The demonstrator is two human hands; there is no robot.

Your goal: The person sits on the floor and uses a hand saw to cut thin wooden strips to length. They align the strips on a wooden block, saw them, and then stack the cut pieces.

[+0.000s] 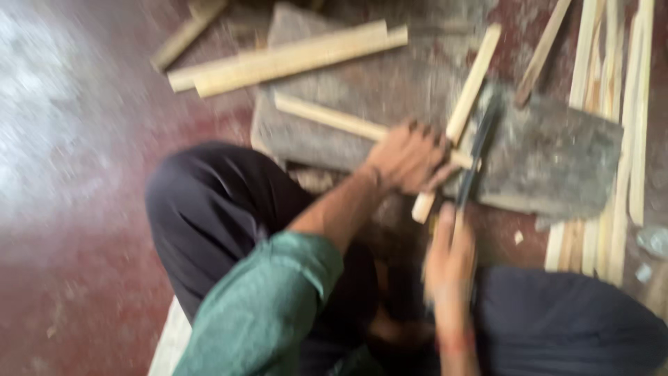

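Note:
The picture is blurred by motion. My left hand [409,157] presses down on a pale wooden strip [465,104] where it crosses another strip [327,116] on a grey stone slab [557,160]. My right hand [451,254] grips the handle of a dark hammer-like tool [479,150]. The tool's head lies on the slab just right of my left hand. I sit on the floor with knees apart in dark trousers, and a green sleeve covers my left arm.
Longer wooden battens [292,59] lie across the slab's far end. A bundle of thin pale strips [612,104] lies along the right side. The dark red floor [83,244] stretches to the left, dusty and pale at the top left.

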